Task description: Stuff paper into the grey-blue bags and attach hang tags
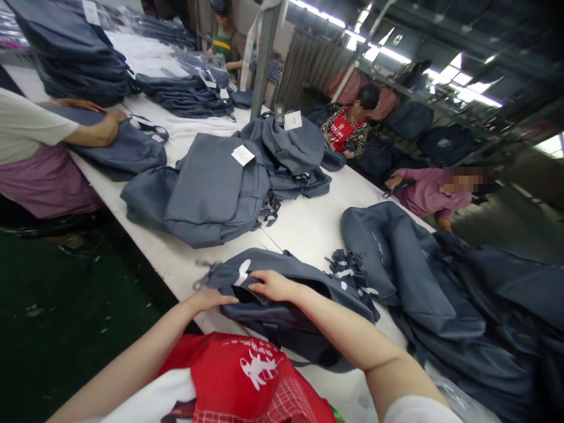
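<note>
A dark grey-blue backpack [304,341] lies in front of me with its long top opening gaping. My left hand [214,298] is closed on the left end of the opening, thumb along the edge, its other fingers mostly hidden. At the upper edge of the opening, my right hand [275,286] holds the fabric, its index finger and thumb showing and pointing left. White paper or padding pieces [243,272] show on the bag close to my right fingertips. Dark straps with buckles [348,267] lie at the bag's far right side.
Across the white table [304,226] sit a tagged backpack [207,188] and more stacked bags [286,147]. A large pile of bags [440,282] fills the right. At left, a co-worker's arms [99,126] rest on another bag. Other people work beyond a metal post [265,59].
</note>
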Available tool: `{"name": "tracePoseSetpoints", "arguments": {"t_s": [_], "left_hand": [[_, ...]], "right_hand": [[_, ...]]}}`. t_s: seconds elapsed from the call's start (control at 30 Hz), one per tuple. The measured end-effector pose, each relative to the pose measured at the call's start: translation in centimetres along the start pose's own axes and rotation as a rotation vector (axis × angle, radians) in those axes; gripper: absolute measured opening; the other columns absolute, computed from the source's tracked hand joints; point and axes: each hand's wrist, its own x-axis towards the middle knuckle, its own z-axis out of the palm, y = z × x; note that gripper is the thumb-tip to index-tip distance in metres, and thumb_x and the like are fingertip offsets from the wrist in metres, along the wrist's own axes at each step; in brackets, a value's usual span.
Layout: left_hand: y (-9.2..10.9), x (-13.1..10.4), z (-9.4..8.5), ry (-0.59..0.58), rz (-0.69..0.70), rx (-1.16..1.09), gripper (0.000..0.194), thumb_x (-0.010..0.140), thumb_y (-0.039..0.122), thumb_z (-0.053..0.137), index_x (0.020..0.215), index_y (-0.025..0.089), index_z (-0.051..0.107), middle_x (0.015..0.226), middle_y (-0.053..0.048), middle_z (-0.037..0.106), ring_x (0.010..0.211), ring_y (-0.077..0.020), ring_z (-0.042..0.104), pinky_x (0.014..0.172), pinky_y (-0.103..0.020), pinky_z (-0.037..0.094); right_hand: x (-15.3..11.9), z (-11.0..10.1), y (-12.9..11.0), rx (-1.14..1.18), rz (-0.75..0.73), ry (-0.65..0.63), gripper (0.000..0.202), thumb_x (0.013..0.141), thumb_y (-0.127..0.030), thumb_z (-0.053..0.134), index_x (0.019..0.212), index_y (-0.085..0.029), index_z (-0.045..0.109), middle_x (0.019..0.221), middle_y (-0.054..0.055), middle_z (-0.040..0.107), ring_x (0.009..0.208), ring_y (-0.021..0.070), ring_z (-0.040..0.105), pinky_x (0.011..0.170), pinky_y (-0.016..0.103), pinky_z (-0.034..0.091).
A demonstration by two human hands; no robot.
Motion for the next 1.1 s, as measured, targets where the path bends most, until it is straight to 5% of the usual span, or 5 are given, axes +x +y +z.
{"name": "tracePoseSetpoints", "arguments": {"t_s": [0.3, 0.53, 0.7, 0.9, 1.1], "left_hand": [[0.8, -2.1, 2.0, 0.181, 0.012, -0.067, 0.05, 0.063, 0.031, 0.076, 0.113, 0.029, 0.066, 0.152, -0.004, 0.019, 0.137, -0.0351, 0.026, 0.113, -0.049, 0.027], [0.8, -2.1, 1.8, 0.219, 0.016, -0.082, 0.029, 0.074, 0.039, 0.068, 0.1, 0.025, 0.072, 0.148, -0.005, 0.025, 0.134, -0.0338, 0.031, 0.113, -0.048, 0.028], [1.4, -2.5, 1.8, 0.262, 0.026, -0.011, 0.024, 0.08, 0.036, 0.061, 0.098, 0.026, 0.073, 0.145, -0.006, 0.032, 0.133, -0.0326, 0.031, 0.112, -0.049, 0.029], [3.3, -3.4, 0.3, 0.419, 0.059, -0.088, 0.021, 0.083, 0.029, 0.054, 0.092, 0.025, 0.073, 0.131, -0.008, 0.048, 0.125, -0.0272, 0.042, 0.109, -0.045, 0.034], [1.9, -3.3, -2.7, 0.366, -0.244, -0.751, 0.032, 0.073, 0.042, 0.06, 0.091, 0.016, 0.065, 0.086, -0.006, 0.067, 0.085, -0.0217, 0.063, 0.089, -0.04, 0.05]], "right_hand": [[2.6, 5.6, 4.2, -0.396, 0.239, -0.286, 0.025, 0.069, -0.012, 0.062, 0.091, -0.017, 0.073, 0.094, 0.011, 0.072, 0.09, 0.0273, 0.067, 0.076, 0.031, 0.048], [2.6, 6.0, 3.4, -0.267, 0.154, -0.129, 0.063, 0.076, -0.045, 0.064, 0.129, -0.015, 0.05, 0.114, 0.013, 0.065, 0.096, 0.0254, 0.064, 0.079, 0.031, 0.049], [3.0, 7.6, 2.3, -0.199, 0.105, -0.019, 0.069, 0.075, -0.06, 0.061, 0.125, -0.013, 0.053, 0.114, 0.016, 0.065, 0.099, 0.0287, 0.064, 0.083, 0.036, 0.049], [2.9, 8.4, 1.6, -0.262, 0.135, 0.032, 0.067, 0.076, -0.058, 0.06, 0.128, -0.015, 0.052, 0.115, 0.016, 0.064, 0.103, 0.0292, 0.063, 0.085, 0.036, 0.048], [2.2, 7.8, -0.5, -0.324, -0.016, 0.167, 0.056, 0.076, -0.03, 0.061, 0.128, -0.011, 0.05, 0.119, 0.016, 0.061, 0.109, 0.0271, 0.058, 0.095, 0.037, 0.044]]}}
